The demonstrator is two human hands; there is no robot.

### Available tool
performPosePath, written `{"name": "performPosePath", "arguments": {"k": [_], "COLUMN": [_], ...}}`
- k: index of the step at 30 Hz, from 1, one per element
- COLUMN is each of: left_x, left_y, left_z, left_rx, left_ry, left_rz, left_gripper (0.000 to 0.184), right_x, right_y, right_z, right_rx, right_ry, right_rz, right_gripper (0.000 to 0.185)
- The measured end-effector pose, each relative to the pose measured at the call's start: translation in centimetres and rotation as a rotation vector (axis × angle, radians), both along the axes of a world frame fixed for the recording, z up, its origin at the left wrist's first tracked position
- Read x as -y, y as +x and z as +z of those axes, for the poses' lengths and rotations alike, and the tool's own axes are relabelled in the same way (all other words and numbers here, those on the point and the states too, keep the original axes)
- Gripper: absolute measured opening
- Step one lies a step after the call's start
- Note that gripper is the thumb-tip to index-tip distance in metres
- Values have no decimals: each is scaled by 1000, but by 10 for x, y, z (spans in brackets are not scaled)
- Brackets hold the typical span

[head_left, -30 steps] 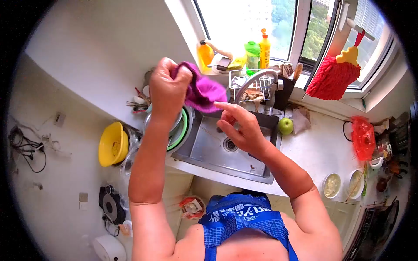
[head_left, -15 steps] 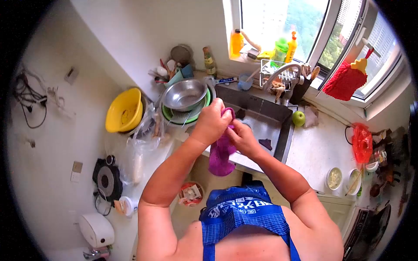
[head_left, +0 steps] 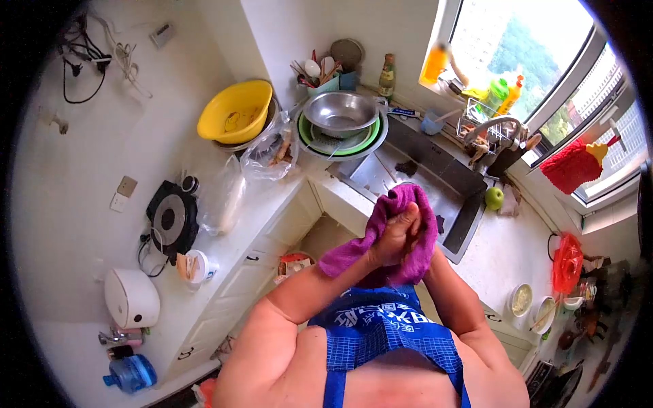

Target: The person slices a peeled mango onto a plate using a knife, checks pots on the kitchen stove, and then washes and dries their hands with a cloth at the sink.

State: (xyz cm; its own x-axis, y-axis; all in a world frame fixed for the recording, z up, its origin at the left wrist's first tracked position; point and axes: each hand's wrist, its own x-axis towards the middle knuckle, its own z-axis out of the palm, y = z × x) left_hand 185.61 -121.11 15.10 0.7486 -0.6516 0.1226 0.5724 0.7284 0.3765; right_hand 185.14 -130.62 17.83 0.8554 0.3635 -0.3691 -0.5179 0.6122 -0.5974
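A purple cloth point(head_left: 422, 200) drapes loosely around both hands, in front of my apron and near the sink's front edge. My left hand point(head_left: 396, 238) is closed, with its fingers folded in against the cloth and the other hand. Pressed close beside it, my right hand point(head_left: 415, 231) is mostly covered by the fabric, and only part of its fingers shows. One end of the cloth point(head_left: 343, 257) hangs over my left forearm. Beyond the hands lies the dark sink point(head_left: 435, 182), with small dark scraps in it.
Nested metal and green basins point(head_left: 341, 112) stand left of the sink, near a yellow basin point(head_left: 235, 112) and plastic bags point(head_left: 269, 153). A green apple point(head_left: 494, 198) sits at the sink's right. Two bowls point(head_left: 522, 299) stand on the right counter, by a red bag point(head_left: 566, 262).
The cloth was bunched and hanging between my hands; now it is spread around them. Both hands have come together and drawn closer to my body. The view has shifted to the left.
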Motion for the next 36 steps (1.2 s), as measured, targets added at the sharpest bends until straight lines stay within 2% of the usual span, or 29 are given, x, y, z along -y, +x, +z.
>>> {"name": "performPosePath", "arguments": {"k": [1, 3, 5, 7, 8, 9, 10, 11, 12, 13, 14, 15, 16, 17, 18, 19, 20, 21, 23, 24, 26, 27, 28, 30, 31, 33, 34, 35, 36], "left_x": [0, -1, -2, -10, -16, -24, -34, -44, -50, -42, -33, -30, -31, -25, -18, -7, 0, 7, 24, 34, 45, 45, 45, 52, 57, 58, 60, 56, 55], "left_y": [-7, -17, -14, -9, -9, -8, -7, -3, 3, 2, 1, 8, 22, 24, 26, 14, 20, 25, 30, 28, 29, 28, 24, 25, 24, 22, 21, 18, 16], "left_z": [-4, 6, 11, 3, 0, -5, -11, -18, -12, -5, 3, -23, -71, -69, -67, -10, -14, -19, -29, -33, -26, -7, 12, 14, 2, -17, -20, -21, -16], "left_rx": [34, -34, 504, 735, 821, 820, 958, 1101, 1076, 825, 577, 589, 778, 882, 989, 848, 853, 858, 768, 672, 576, 373, 171, -19, -66, -101, -131, 331, 570], "left_ry": [126, 207, 590, 782, 914, 920, 1140, 1359, 1516, 1329, 1129, 1125, 1256, 1319, 1374, 1161, 1146, 1132, 1124, 1129, 1136, 965, 794, 618, 543, 213, 70, 688, 996], "left_rz": [45, 62, 582, 733, 806, 809, 818, 814, 711, 841, 944, 922, 884, 854, 827, 836, 818, 801, 824, 862, 899, 786, 670, 558, 504, 318, 211, 346, 398], "left_gripper": [38, 34, 29, 25, 25, 25, 24, 23, 28, 33, 38, 38, 43, 46, 49, 46, 47, 48, 47, 46, 46, 46, 46, 46, 44, 42, 41, 39, 38], "right_x": [1, 0, 2, 11, 12, 5, -2, -9, -11, -7, 0, -4, -11, -6, -3, 4, 10, 14, 13, 15, 20, 32, 36, 56, 64, 82, 92, 104, 116], "right_y": [-1, -4, 1, 21, 24, 18, 12, 3, -1, -1, 7, 6, 7, 12, 18, 34, 47, 48, 45, 39, 22, 17, 9, 5, 9, 17, 27, 41, 55], "right_z": [5, 8, -15, -60, -71, -46, -20, 18, 37, 35, 4, 12, 20, 15, 26, 0, -26, -24, -12, -7, -2, -8, -18, -24, -28, -41, -42, -42, -41], "right_rx": [13, 3, -51, -89, -30, 144, 282, 111, -60, -19, 35, -8, -46, -42, -46, 46, 138, 139, 120, 118, 338, 826, 939, 1107, 1109, 1267, 1405, 1526, 1647], "right_ry": [-11, 7, 120, 290, 276, 44, -224, -89, 49, -6, 26, 122, 220, 262, 432, 486, 540, 545, 209, 215, -163, -657, -773, -866, -862, -857, -856, -800, -740], "right_rz": [1, 18, 71, 205, 213, 110, 3, -4, -16, 1, -12, -28, -44, -33, -36, -12, 12, 2, -171, -174, -192, -141, -167, -76, -77, -63, -149, -152, -158], "right_gripper": [37, 37, 37, 37, 37, 41, 44, 41, 39, 50, 54, 56, 58, 60, 45, 43, 40, 40, 41, 41, 41, 45, 52, 64, 64, 59, 55, 52, 50]}}
